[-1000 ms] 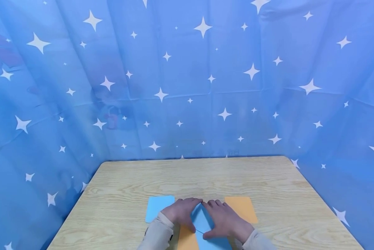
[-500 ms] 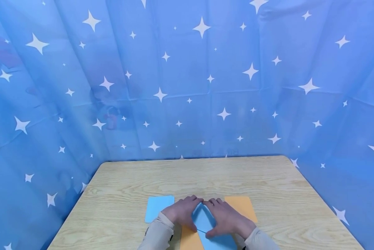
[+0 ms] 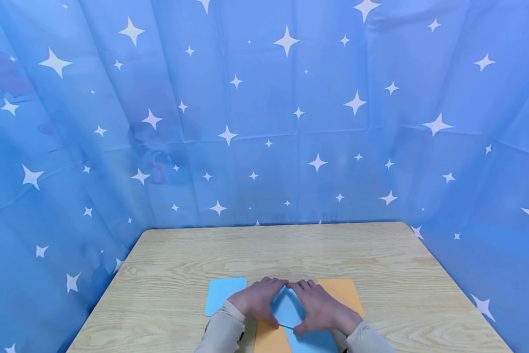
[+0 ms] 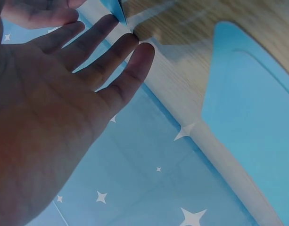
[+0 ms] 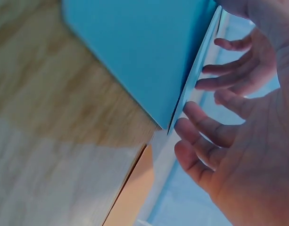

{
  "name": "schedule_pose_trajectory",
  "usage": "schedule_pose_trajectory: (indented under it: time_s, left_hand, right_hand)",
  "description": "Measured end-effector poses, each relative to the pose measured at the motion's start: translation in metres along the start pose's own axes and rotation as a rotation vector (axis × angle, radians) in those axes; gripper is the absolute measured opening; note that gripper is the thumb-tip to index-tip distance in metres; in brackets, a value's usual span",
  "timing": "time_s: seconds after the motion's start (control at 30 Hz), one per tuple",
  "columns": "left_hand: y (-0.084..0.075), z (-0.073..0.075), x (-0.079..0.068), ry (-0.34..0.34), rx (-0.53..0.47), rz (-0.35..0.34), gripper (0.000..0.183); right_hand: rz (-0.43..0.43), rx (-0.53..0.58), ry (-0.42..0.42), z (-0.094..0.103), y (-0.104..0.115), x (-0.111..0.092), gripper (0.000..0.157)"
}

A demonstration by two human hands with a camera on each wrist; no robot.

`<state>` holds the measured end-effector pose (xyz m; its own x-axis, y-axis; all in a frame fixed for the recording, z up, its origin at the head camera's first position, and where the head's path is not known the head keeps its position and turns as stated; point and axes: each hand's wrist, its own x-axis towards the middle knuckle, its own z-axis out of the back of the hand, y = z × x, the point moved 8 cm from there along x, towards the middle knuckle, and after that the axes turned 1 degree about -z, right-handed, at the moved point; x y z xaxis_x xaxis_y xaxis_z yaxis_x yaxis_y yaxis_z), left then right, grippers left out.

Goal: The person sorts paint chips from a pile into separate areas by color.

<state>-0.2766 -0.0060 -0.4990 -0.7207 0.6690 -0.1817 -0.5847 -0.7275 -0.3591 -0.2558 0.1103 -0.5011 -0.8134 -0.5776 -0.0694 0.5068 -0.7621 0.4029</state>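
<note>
Two hands of mine, left hand (image 3: 256,298) and right hand (image 3: 321,309), cup around one blue card (image 3: 288,310).
My fingers are relaxed, not clenched; their tips nearly meet on the far side and thumbs are nearer, perhaps to steady this card, which seems tilted. Both forearms (image 3: 222,329) reach in from near. Nearer are an orange card (image 3: 271,339) and a second blue card (image 3: 313,342); a left blue card (image 3: 224,294) lies outside.

Blue card (image 3: 288,310), star-patterned blue curtain (image 3: 264,113)
</note>
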Motion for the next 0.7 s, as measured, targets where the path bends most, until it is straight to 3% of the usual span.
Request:
schedule_pose_trajectory:
  time_s: [0.43,0.7]
  left_hand:
    - [0.0031,-0.0021,0.0034,0.023,-0.064,0.023,0.099]
    - [0.0054,-0.0013,0.0044,0.002,-0.076,0.034,0.105]
  right_hand:
    - [-0.01,0.027,-0.009,0.0016,-0.0051,0.0043,0.098]
    - [-0.038,0.07,0.005,0.0015,-0.0094,0.0069,0.11]
